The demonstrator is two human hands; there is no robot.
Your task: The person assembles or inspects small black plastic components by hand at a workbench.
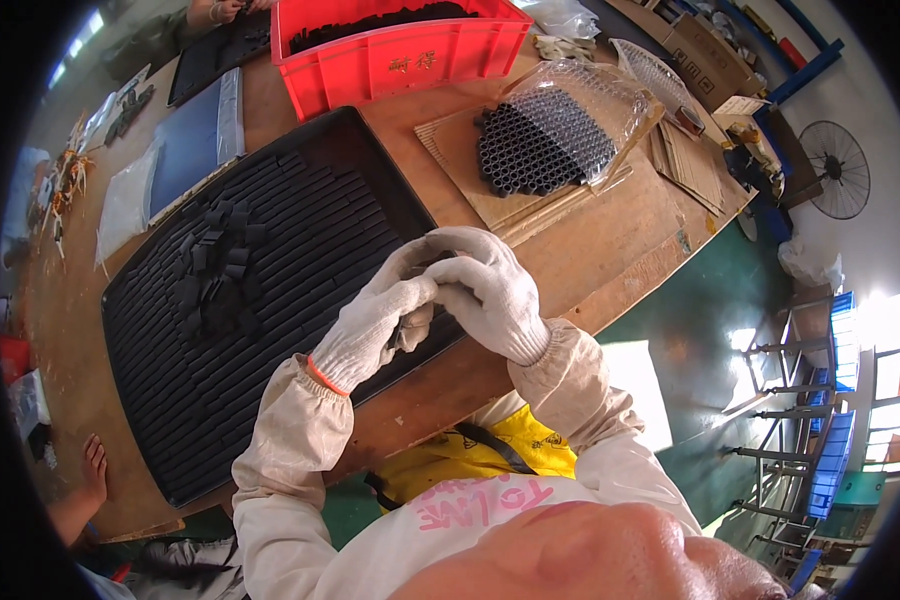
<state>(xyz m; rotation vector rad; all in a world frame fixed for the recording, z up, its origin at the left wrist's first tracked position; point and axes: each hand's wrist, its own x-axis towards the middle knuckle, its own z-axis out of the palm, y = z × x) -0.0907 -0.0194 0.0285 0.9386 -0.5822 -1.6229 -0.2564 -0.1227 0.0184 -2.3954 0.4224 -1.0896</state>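
White knit-gloved left hand [375, 322] and right hand [497, 302] curl closely together; contents cannot be determined. Small black rectangular blocks [238, 257], piled at nine o'clock, are probably light, stiff: grasp opposite sides.

In white knit gloves, the person's left grip [378, 312] and right grip [492, 292] meet with curled fingers above the edge of a black tray [352, 142]; what lies between them is mostly hidden. The tray, toward ten o'clock from them, carries close rows of dark strips [305, 232] topped by a loose heap of small dark blocks [236, 256]. On the wooden table [420, 405], a red bin [410, 72] holding dark pieces stands at twelve o'clock; at one, a honeycomb of dark tubes [530, 150], partly under bubble wrap [620, 115], sits on cardboard [460, 170]. Another person's hand [95, 468] shows at eight o'clock, blue bins [834, 465] at four.
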